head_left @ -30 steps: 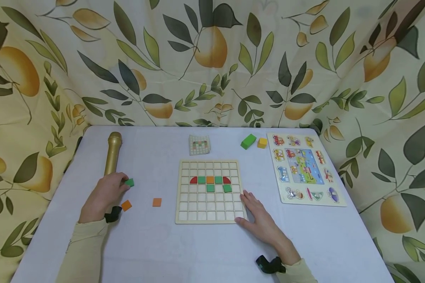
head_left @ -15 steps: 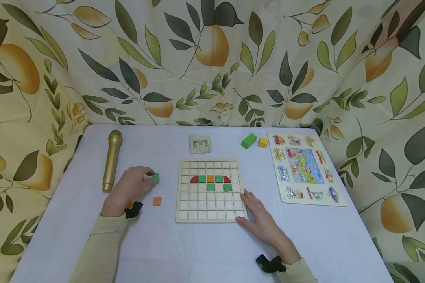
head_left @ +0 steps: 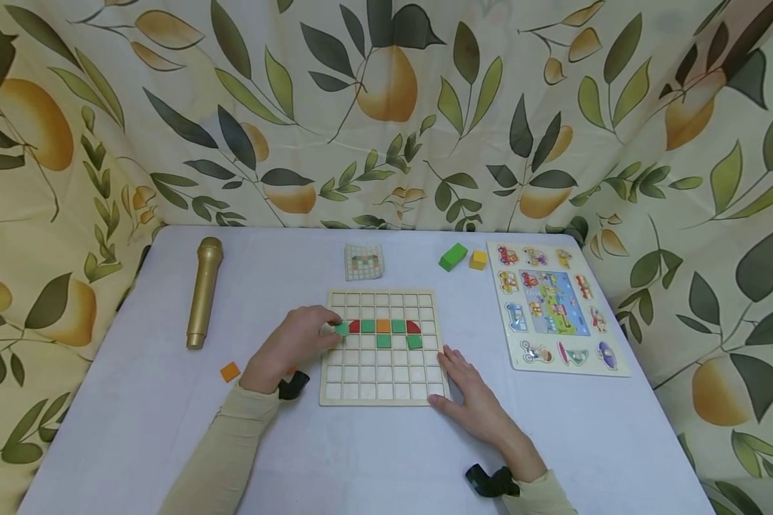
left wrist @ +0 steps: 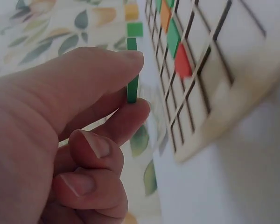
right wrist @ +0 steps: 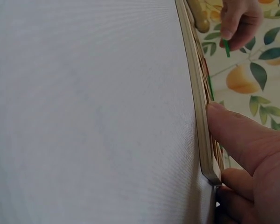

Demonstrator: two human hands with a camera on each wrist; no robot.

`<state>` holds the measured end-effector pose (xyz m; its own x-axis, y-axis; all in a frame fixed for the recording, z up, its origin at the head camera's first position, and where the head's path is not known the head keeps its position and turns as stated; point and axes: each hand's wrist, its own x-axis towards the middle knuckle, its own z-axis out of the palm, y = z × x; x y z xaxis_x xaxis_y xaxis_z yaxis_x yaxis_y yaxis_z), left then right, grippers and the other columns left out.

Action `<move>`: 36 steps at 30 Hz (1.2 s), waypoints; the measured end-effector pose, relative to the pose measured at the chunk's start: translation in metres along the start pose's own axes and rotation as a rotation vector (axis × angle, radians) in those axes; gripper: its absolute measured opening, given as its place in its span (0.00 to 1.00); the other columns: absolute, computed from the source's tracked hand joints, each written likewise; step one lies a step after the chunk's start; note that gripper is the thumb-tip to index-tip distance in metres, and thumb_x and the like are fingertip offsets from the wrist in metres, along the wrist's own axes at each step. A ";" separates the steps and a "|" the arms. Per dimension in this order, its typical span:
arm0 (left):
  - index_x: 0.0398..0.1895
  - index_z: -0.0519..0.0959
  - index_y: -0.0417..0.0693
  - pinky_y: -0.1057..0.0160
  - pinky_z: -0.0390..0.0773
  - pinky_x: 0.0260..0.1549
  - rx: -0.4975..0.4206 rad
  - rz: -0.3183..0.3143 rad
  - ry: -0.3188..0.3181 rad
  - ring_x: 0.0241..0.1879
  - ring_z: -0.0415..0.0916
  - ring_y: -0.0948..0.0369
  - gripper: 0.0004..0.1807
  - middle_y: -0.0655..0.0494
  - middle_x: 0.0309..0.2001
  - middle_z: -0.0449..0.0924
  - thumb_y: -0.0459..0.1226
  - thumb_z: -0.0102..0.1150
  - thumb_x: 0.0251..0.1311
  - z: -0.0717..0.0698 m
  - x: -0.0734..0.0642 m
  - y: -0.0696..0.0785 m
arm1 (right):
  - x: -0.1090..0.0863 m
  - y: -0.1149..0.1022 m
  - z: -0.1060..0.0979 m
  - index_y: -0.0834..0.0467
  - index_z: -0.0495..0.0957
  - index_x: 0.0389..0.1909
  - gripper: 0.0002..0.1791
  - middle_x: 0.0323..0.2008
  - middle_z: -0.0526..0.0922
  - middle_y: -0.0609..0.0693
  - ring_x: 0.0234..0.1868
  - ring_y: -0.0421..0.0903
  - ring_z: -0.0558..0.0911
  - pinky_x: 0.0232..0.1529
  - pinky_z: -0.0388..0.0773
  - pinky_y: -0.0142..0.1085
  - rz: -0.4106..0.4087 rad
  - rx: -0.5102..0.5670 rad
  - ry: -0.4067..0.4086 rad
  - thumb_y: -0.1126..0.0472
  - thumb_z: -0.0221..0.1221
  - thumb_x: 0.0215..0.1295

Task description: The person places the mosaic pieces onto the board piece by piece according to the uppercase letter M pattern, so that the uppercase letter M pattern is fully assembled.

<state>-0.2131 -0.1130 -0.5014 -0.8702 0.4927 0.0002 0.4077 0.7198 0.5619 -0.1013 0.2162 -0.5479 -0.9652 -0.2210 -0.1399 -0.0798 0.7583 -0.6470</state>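
Note:
My left hand (head_left: pixel 293 345) pinches a thin green square tile (head_left: pixel 342 329) between thumb and fingertips, over the left edge of a wooden grid board (head_left: pixel 367 391). In the left wrist view the green tile (left wrist: pixel 132 91) stands edge-on, apart from the board. On the board lie a row of red, green and orange tiles (head_left: pixel 383 326) and two green tiles below it; the right one (head_left: pixel 415 342) sits slightly askew. My right hand (head_left: pixel 477 404) rests against the board's right edge, fingers extended. The right wrist view shows its thumb (right wrist: pixel 233 128) on the rim.
An orange tile (head_left: pixel 230 372) lies to the left; another is mostly hidden by my left wrist. A gold microphone (head_left: pixel 204 293) lies at the far left. Behind the board are a pattern card (head_left: pixel 363 262), a green block (head_left: pixel 453 257) and a yellow block (head_left: pixel 478 260). A picture puzzle (head_left: pixel 557 307) lies right.
My left hand has carried the green tile rightward from beside the microphone to the board's left edge. The right hand has stayed at the board's right edge.

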 end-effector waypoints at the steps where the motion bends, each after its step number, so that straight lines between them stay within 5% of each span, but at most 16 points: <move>1: 0.45 0.85 0.44 0.58 0.77 0.44 0.001 0.000 -0.008 0.44 0.77 0.58 0.12 0.54 0.44 0.83 0.38 0.68 0.58 0.003 0.001 0.002 | 0.000 0.000 0.000 0.58 0.55 0.75 0.48 0.76 0.50 0.51 0.75 0.52 0.44 0.69 0.46 0.55 0.000 0.002 -0.001 0.46 0.67 0.61; 9: 0.43 0.85 0.45 0.64 0.77 0.38 0.055 0.015 -0.062 0.37 0.76 0.63 0.12 0.56 0.41 0.82 0.39 0.70 0.57 0.020 0.006 0.011 | -0.001 0.000 0.001 0.59 0.56 0.75 0.47 0.76 0.50 0.51 0.75 0.53 0.44 0.69 0.47 0.56 0.000 0.011 0.004 0.48 0.67 0.61; 16: 0.44 0.85 0.44 0.63 0.76 0.43 0.140 0.056 -0.065 0.41 0.78 0.60 0.13 0.55 0.42 0.82 0.38 0.70 0.57 0.024 0.007 0.011 | -0.001 0.000 0.001 0.59 0.56 0.75 0.47 0.76 0.50 0.51 0.75 0.53 0.44 0.69 0.47 0.56 0.000 0.004 0.012 0.48 0.67 0.60; 36: 0.43 0.84 0.44 0.64 0.75 0.37 0.116 0.073 -0.066 0.34 0.74 0.63 0.14 0.58 0.37 0.79 0.39 0.71 0.56 0.028 0.011 0.002 | 0.000 0.000 0.000 0.59 0.55 0.75 0.47 0.76 0.50 0.51 0.75 0.52 0.44 0.69 0.46 0.55 0.000 0.009 0.001 0.47 0.67 0.60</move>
<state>-0.2140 -0.0925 -0.5232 -0.8189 0.5737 -0.0190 0.5013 0.7309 0.4631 -0.1009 0.2166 -0.5478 -0.9656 -0.2199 -0.1391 -0.0773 0.7530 -0.6535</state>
